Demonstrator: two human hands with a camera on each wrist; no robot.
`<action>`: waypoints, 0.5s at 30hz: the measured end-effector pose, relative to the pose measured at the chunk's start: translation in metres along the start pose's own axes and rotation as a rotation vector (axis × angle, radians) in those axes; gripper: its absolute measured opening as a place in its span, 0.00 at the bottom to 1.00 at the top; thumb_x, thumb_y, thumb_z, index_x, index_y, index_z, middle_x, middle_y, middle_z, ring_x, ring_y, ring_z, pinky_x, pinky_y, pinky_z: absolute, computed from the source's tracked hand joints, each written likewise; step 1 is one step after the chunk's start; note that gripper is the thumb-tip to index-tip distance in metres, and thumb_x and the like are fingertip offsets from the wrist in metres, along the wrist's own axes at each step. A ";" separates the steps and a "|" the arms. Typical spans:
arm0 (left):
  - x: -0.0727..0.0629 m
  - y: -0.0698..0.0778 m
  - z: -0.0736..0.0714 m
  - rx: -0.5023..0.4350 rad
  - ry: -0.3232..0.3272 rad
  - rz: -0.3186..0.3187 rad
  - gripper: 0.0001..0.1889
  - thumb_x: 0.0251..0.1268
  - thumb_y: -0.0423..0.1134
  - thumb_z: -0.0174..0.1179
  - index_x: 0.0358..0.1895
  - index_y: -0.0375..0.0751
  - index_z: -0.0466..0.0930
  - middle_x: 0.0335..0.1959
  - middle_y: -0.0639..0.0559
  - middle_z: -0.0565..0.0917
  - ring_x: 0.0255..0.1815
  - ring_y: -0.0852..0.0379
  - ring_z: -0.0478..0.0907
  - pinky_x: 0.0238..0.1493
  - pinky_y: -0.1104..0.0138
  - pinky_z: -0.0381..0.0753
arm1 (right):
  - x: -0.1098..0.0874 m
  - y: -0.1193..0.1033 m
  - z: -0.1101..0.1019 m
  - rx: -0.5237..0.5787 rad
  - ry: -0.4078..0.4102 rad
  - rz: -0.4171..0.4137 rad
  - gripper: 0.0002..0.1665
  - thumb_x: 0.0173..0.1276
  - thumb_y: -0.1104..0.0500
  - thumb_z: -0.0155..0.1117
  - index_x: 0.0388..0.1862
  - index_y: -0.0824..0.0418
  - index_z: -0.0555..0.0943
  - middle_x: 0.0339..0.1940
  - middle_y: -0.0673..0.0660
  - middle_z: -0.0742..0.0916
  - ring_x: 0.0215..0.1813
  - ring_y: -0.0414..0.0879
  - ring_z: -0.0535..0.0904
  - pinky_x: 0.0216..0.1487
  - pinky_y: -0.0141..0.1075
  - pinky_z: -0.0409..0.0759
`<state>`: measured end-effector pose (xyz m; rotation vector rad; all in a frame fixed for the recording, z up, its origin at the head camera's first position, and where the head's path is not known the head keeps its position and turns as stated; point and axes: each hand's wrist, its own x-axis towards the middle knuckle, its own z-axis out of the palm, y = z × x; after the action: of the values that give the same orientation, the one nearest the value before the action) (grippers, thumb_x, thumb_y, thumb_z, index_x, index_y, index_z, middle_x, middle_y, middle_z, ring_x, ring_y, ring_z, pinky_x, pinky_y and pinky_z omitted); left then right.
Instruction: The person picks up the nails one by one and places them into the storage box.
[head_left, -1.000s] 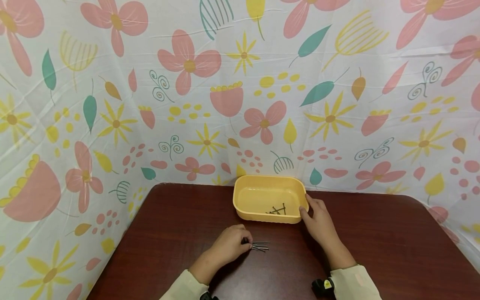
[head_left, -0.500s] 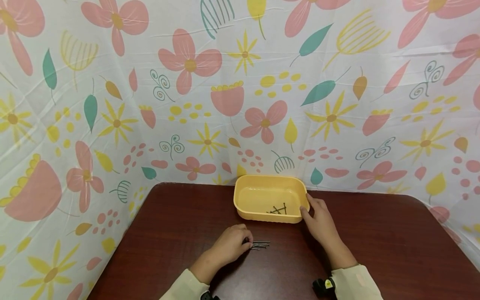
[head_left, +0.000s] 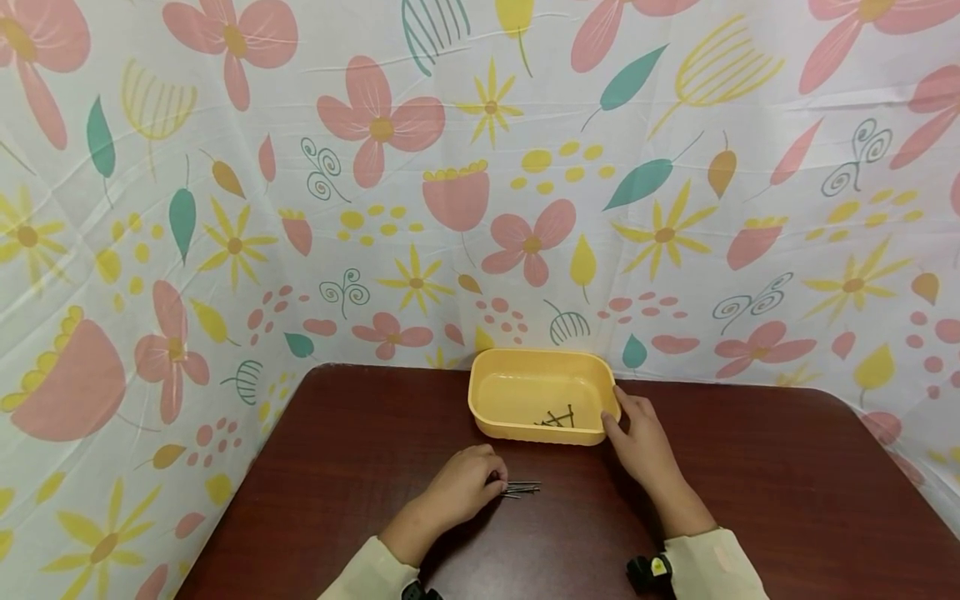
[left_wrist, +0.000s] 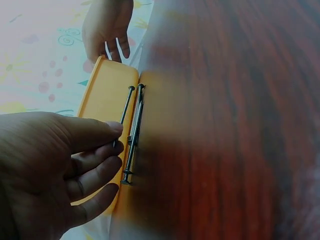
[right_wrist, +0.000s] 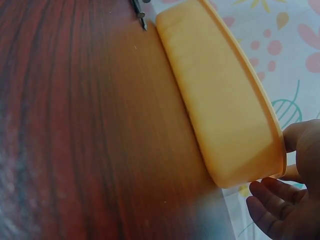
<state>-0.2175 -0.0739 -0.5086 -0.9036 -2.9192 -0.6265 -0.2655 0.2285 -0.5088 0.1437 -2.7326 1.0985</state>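
My left hand [head_left: 462,489] is low over the table beside a small bunch of loose nails [head_left: 525,487]. In the left wrist view, its thumb and forefinger pinch one nail [left_wrist: 127,104], and the other nails [left_wrist: 135,132] lie close alongside on the wood. My right hand [head_left: 642,439] holds the right end of a yellow plastic tray [head_left: 498,431], thumb at the rim and fingers against the outer wall. Several nails [head_left: 558,418] lie crossed inside the tray, near its front right corner.
The tray stands at the back of a dark red-brown wooden table [head_left: 360,442]. Right behind it hangs a white curtain [head_left: 585,183] printed with flowers and leaves, which also runs down the left side. Each wrist wears a black device [head_left: 647,572].
By the left fingertips, the nails on the table have shifted slightly and lie closer together. Both hands and the tray keep nearly the same places.
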 end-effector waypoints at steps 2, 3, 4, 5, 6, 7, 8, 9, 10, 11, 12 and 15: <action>0.000 0.000 0.000 -0.011 0.009 0.009 0.03 0.67 0.40 0.67 0.34 0.49 0.85 0.32 0.61 0.79 0.36 0.65 0.75 0.44 0.71 0.77 | 0.000 0.000 0.000 -0.002 0.001 0.001 0.37 0.80 0.51 0.53 0.80 0.68 0.59 0.68 0.72 0.70 0.69 0.69 0.70 0.68 0.64 0.68; 0.000 0.000 -0.001 -0.016 0.014 0.012 0.03 0.67 0.40 0.67 0.34 0.49 0.85 0.33 0.60 0.79 0.36 0.65 0.75 0.44 0.71 0.77 | 0.000 -0.001 0.000 -0.002 0.001 0.001 0.37 0.80 0.52 0.53 0.79 0.68 0.59 0.68 0.72 0.71 0.69 0.69 0.70 0.68 0.64 0.68; 0.000 0.000 -0.001 -0.022 0.018 0.014 0.03 0.67 0.40 0.67 0.34 0.49 0.85 0.33 0.60 0.79 0.36 0.66 0.75 0.44 0.71 0.77 | 0.001 -0.001 0.000 -0.003 0.002 0.001 0.37 0.80 0.52 0.53 0.80 0.68 0.59 0.68 0.72 0.71 0.69 0.69 0.70 0.68 0.64 0.68; 0.001 0.000 -0.001 -0.026 0.020 0.013 0.02 0.67 0.40 0.67 0.35 0.49 0.85 0.33 0.60 0.79 0.36 0.66 0.75 0.44 0.71 0.77 | 0.001 -0.001 0.000 -0.002 0.002 0.002 0.37 0.79 0.52 0.53 0.80 0.68 0.59 0.68 0.72 0.71 0.69 0.69 0.70 0.68 0.64 0.68; 0.001 -0.001 -0.001 -0.029 0.023 0.014 0.02 0.67 0.40 0.67 0.35 0.49 0.85 0.33 0.60 0.79 0.36 0.66 0.75 0.44 0.71 0.77 | 0.001 -0.001 0.000 -0.004 0.000 0.002 0.37 0.80 0.52 0.53 0.80 0.68 0.59 0.68 0.72 0.70 0.69 0.69 0.70 0.68 0.64 0.68; 0.001 -0.001 -0.001 -0.032 0.026 0.011 0.02 0.67 0.40 0.67 0.35 0.49 0.85 0.33 0.60 0.79 0.37 0.66 0.75 0.44 0.71 0.77 | 0.000 -0.001 0.000 -0.005 -0.002 0.002 0.37 0.80 0.52 0.53 0.80 0.68 0.58 0.68 0.72 0.70 0.69 0.69 0.70 0.68 0.64 0.68; 0.002 -0.001 -0.002 -0.037 0.027 0.005 0.02 0.67 0.40 0.67 0.35 0.49 0.85 0.33 0.60 0.79 0.37 0.66 0.75 0.44 0.71 0.77 | 0.000 -0.001 0.000 -0.004 -0.004 0.003 0.37 0.80 0.52 0.53 0.80 0.68 0.58 0.68 0.72 0.70 0.69 0.69 0.70 0.68 0.65 0.68; 0.002 -0.001 -0.003 -0.043 0.028 -0.002 0.02 0.67 0.40 0.67 0.36 0.49 0.85 0.34 0.61 0.80 0.37 0.66 0.76 0.45 0.71 0.78 | 0.000 -0.001 0.000 -0.002 -0.005 0.003 0.37 0.80 0.52 0.53 0.80 0.68 0.58 0.68 0.72 0.70 0.69 0.69 0.70 0.68 0.65 0.68; 0.002 -0.001 -0.003 -0.051 0.031 -0.010 0.02 0.67 0.41 0.67 0.36 0.49 0.85 0.34 0.61 0.80 0.37 0.66 0.76 0.45 0.71 0.78 | 0.000 -0.001 0.000 -0.001 -0.006 0.003 0.37 0.80 0.52 0.53 0.80 0.68 0.58 0.68 0.72 0.70 0.69 0.69 0.70 0.68 0.65 0.68; 0.002 -0.001 -0.004 -0.060 0.034 -0.019 0.02 0.68 0.41 0.67 0.36 0.50 0.85 0.34 0.61 0.80 0.38 0.66 0.76 0.45 0.71 0.78 | -0.001 -0.002 -0.001 0.000 -0.008 0.002 0.37 0.80 0.52 0.52 0.80 0.68 0.58 0.68 0.72 0.70 0.69 0.69 0.69 0.68 0.65 0.67; 0.002 -0.001 -0.006 -0.067 0.039 -0.026 0.02 0.68 0.41 0.66 0.36 0.50 0.84 0.35 0.61 0.80 0.38 0.65 0.76 0.45 0.71 0.78 | -0.001 -0.002 -0.001 -0.001 -0.010 0.001 0.37 0.80 0.51 0.52 0.80 0.68 0.58 0.68 0.73 0.70 0.69 0.69 0.69 0.68 0.65 0.67; 0.003 -0.001 -0.010 -0.095 0.066 -0.042 0.02 0.69 0.40 0.66 0.36 0.50 0.84 0.36 0.60 0.81 0.40 0.64 0.78 0.47 0.69 0.79 | -0.001 -0.001 -0.001 -0.004 -0.009 0.000 0.37 0.80 0.51 0.52 0.80 0.68 0.58 0.68 0.73 0.70 0.69 0.69 0.69 0.68 0.65 0.67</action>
<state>-0.2210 -0.0770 -0.4990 -0.8145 -2.8782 -0.7878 -0.2645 0.2284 -0.5081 0.1488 -2.7420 1.0952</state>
